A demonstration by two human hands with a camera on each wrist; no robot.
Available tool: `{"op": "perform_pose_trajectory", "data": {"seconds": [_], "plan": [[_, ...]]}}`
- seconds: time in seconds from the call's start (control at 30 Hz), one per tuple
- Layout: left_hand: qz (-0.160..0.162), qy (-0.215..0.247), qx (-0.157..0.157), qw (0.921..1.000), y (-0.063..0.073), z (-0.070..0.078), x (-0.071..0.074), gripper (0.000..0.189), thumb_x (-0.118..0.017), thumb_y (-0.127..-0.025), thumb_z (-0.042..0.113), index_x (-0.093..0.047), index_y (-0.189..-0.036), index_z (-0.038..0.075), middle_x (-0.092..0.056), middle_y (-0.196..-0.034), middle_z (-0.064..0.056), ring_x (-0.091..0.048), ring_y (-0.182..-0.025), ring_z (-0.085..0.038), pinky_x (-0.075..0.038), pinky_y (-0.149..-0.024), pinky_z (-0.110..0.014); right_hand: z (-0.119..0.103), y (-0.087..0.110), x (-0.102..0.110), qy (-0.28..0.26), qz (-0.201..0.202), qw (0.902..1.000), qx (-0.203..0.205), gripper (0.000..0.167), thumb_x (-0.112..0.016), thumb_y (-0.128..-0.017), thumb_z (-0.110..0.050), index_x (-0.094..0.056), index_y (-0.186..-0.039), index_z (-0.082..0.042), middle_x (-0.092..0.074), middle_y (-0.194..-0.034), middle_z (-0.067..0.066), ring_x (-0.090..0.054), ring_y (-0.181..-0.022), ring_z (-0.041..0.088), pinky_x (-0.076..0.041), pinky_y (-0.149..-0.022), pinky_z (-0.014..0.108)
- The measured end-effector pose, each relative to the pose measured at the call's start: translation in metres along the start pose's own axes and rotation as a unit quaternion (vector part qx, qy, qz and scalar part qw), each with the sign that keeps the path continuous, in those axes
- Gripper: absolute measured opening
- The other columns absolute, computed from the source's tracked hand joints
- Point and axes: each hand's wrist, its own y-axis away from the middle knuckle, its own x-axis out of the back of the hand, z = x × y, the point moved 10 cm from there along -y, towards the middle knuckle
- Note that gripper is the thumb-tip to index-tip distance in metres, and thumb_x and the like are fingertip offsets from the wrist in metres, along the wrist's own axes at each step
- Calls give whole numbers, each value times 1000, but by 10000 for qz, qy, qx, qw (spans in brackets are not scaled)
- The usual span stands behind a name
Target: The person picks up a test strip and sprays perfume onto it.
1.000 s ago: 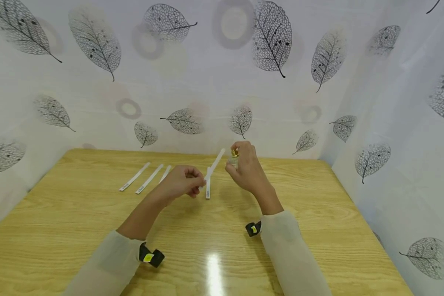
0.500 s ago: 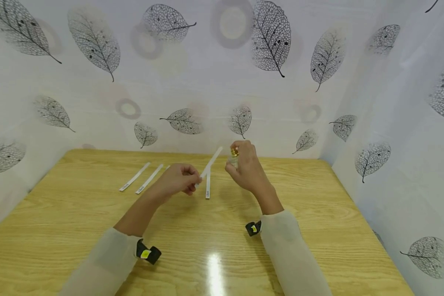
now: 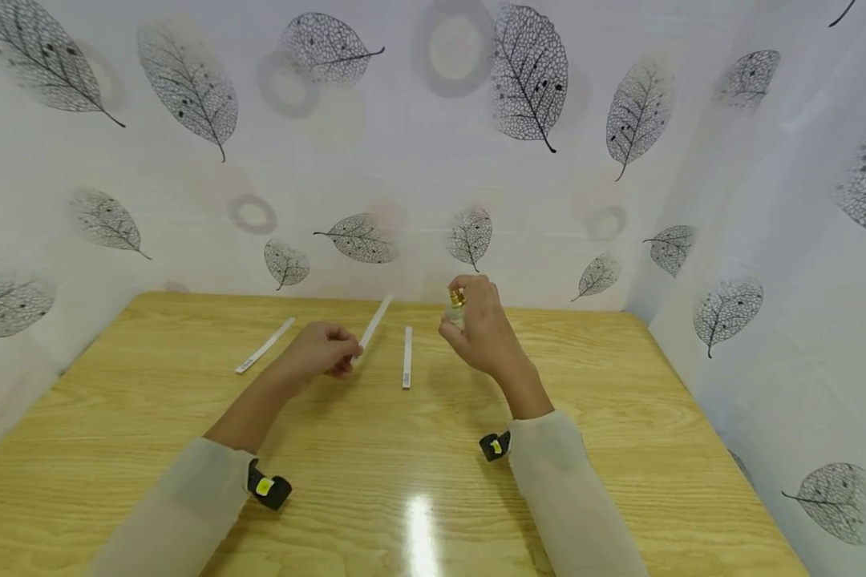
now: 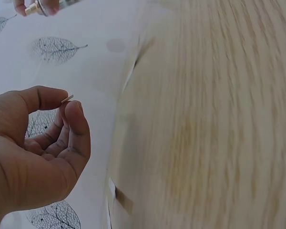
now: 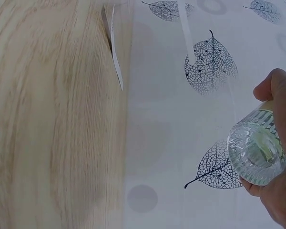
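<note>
My left hand [image 3: 317, 351] pinches a white paper test strip [image 3: 375, 322] by its near end, between thumb and forefinger. The strip slants up and away to the right, over the table. In the left wrist view only its thin edge [image 4: 67, 98] shows between the fingertips. To the right, my right hand [image 3: 479, 324] grips a small clear glass perfume bottle [image 3: 455, 314] with a gold spray top, forefinger over the top. The right wrist view shows its ribbed base [image 5: 257, 152]. A strip [image 3: 407, 357] lies on the table between the hands, apart from both.
Another white strip [image 3: 265, 345] lies on the wooden table [image 3: 375, 457] left of my left hand, which hides the area behind it. A white curtain [image 3: 404, 160] with leaf prints hangs along the table's back edge and right side.
My left hand has moved left with its strip, away from the bottle and the strip lying between the hands. It now covers strips that showed before. The right hand has stayed in place.
</note>
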Motion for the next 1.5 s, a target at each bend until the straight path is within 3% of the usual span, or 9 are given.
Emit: {"op": "perform_pose_trajectory", "data": {"seconds": [0.3,0.63,0.93,1.2,1.5], "plan": [[78,-518,114,9986,5,-16,20,22,-62,-98,11,-66,-105,-9,-65,-87,-11,-62,-75,-17,-58,-68,-31,2,0,3,-98,133,9999,-25,44,-62,-93,-12,-40,-130,-7,-45,-109,15,-40,-90,27,-42,-69,38],[71,-1188,192,9927,12,-26,35,18,-68,-96,11,-71,-97,-6,-72,-91,-11,-68,-76,-16,-59,-70,-29,5,1,1,-151,99,9998,-99,45,-63,-93,-11,-40,-131,-8,-44,-109,15,-40,-90,27,-42,-65,37],[-6,-1664,233,9858,13,-29,38,15,-70,-96,10,-74,-94,-5,-71,-78,-7,-66,-68,-15,-57,-62,-28,6,1,0,-174,69,9998,-95,46,-63,-92,-11,-39,-132,-9,-44,-110,15,-41,-90,27,-43,-64,37],[29,-1806,376,9828,10,-33,42,15,-72,-96,11,-75,-94,-3,-70,-75,-7,-65,-64,-14,-57,-60,-27,6,1,-1,-152,61,9998,-65,46,-62,-93,-11,-38,-132,-9,-44,-111,15,-40,-91,28,-42,-66,38],[44,-1904,333,9811,10,-33,40,13,-75,-92,10,-75,-90,-3,-70,-73,-7,-63,-60,-12,-56,-57,-27,5,0,-1,-141,13,9999,-81,45,-61,-94,-12,-38,-133,-9,-45,-110,15,-40,-91,28,-41,-69,39]]}}
